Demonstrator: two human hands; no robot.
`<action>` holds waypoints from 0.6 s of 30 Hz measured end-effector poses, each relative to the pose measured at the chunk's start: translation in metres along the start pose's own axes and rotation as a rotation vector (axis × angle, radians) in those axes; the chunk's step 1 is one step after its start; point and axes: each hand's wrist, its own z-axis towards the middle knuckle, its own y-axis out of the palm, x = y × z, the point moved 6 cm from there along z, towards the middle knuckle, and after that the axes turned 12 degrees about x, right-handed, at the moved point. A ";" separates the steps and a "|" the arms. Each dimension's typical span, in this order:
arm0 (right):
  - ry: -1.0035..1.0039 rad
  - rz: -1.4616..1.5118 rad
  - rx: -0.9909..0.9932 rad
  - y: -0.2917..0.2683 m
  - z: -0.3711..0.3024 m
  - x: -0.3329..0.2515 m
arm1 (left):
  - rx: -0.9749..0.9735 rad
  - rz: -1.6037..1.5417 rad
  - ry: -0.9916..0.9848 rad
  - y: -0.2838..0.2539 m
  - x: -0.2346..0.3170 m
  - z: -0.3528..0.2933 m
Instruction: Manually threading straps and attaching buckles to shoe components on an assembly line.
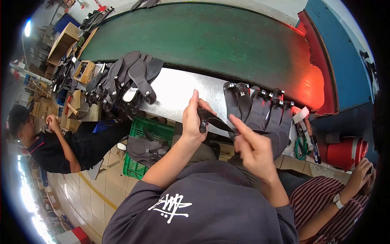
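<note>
Gripping a dark shoe sole [217, 121] approx. at the near edge of the metal benchtop [174, 87], the L hand [194, 122] is closed round its heel end, w/ fingertips pointing up. The R hand [256, 152] is at the other end: index finger out straight, other fingers curled in, a bit blurred; can't tell if it's pinching or touching the sole. Similar soles [256, 116] lie in a row to the R, more in a pile [130, 69] to the L.

Handling (est.): prob. light, thin & springy along its length, stiffer at the heel; not v. fragile, though the glossy heel bit may be slippery & mark easily. Best hold: heel end in one hand, far end steadied by its edges w/ the other.
</note>
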 end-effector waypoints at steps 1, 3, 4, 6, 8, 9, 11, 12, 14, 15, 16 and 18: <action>0.172 0.138 -0.057 0.013 -0.005 0.007 | -0.018 0.006 0.018 0.004 0.001 -0.004; 0.342 0.219 -0.175 0.033 -0.013 0.023 | -0.026 -0.043 -0.056 0.014 0.000 -0.012; 0.390 0.347 -0.132 0.038 -0.015 0.030 | -0.033 -0.095 -0.125 0.017 -0.003 -0.015; 0.437 0.476 -0.086 0.046 -0.017 0.038 | -0.046 -0.106 -0.113 0.015 -0.005 -0.017; 0.514 0.598 -0.060 0.050 -0.017 0.045 | -0.060 -0.121 -0.098 0.016 -0.005 -0.018; 0.514 0.597 -0.056 0.053 -0.018 0.048 | -0.011 -0.099 -0.083 0.016 -0.006 -0.019; 0.468 0.621 0.054 0.052 -0.017 0.054 | 0.032 -0.076 -0.070 0.015 -0.007 -0.020; 0.468 0.620 0.055 0.053 -0.017 0.053 | 0.039 -0.064 -0.066 0.013 -0.008 -0.019; 0.478 0.654 0.098 0.051 -0.018 0.051 | 0.043 -0.053 -0.061 0.014 -0.009 -0.019; 0.478 0.654 0.095 0.052 -0.018 0.053 | 0.033 -0.078 -0.086 0.014 -0.010 -0.019; 0.520 0.708 0.114 0.052 -0.019 0.057 | 0.023 -0.102 -0.111 0.015 -0.011 -0.020; 0.607 0.822 0.124 0.053 -0.019 0.064 | -0.010 -0.119 -0.085 0.013 -0.013 -0.017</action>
